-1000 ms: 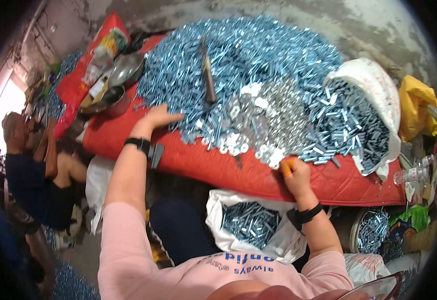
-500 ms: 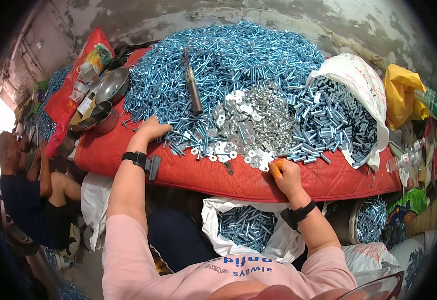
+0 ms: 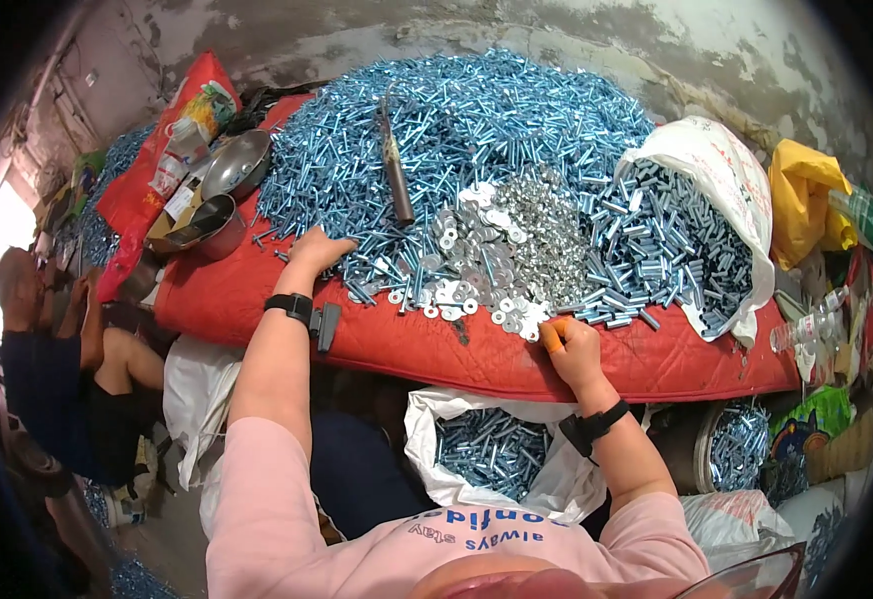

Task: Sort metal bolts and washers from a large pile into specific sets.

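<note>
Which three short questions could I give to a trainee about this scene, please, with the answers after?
1. What lies on the heap of thin blue metal fasteners?
a) a clear plastic bottle
b) a tool with a dark cylindrical handle
c) a yellow plastic bag

2. True or false: the person's left grip is inside the round shiny steel bowl.

3. Fill the gap: at the near edge of the flat round silver washers, the person's right grip has an ___ finger covering.

Key:
1. b
2. False; it is at the heap's left edge.
3. orange
</note>
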`<move>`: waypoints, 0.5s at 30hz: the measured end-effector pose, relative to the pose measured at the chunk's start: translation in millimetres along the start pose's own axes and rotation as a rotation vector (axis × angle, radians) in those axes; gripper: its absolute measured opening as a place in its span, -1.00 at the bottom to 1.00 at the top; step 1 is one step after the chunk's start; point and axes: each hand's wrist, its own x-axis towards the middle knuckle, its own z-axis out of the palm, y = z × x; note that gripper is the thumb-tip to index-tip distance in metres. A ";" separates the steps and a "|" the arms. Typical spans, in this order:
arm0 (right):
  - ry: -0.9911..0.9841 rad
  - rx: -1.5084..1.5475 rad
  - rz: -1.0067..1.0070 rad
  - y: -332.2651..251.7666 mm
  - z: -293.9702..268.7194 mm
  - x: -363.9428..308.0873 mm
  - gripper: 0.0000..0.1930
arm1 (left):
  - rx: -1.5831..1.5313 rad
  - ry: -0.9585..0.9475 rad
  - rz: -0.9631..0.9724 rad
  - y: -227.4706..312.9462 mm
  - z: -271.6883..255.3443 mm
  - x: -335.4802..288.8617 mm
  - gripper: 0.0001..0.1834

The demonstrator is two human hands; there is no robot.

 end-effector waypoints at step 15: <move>0.040 -0.008 0.009 4.2 3.1 -3.3 -0.77 | -0.038 0.129 -0.085 34.7 -1.4 -34.2 -0.25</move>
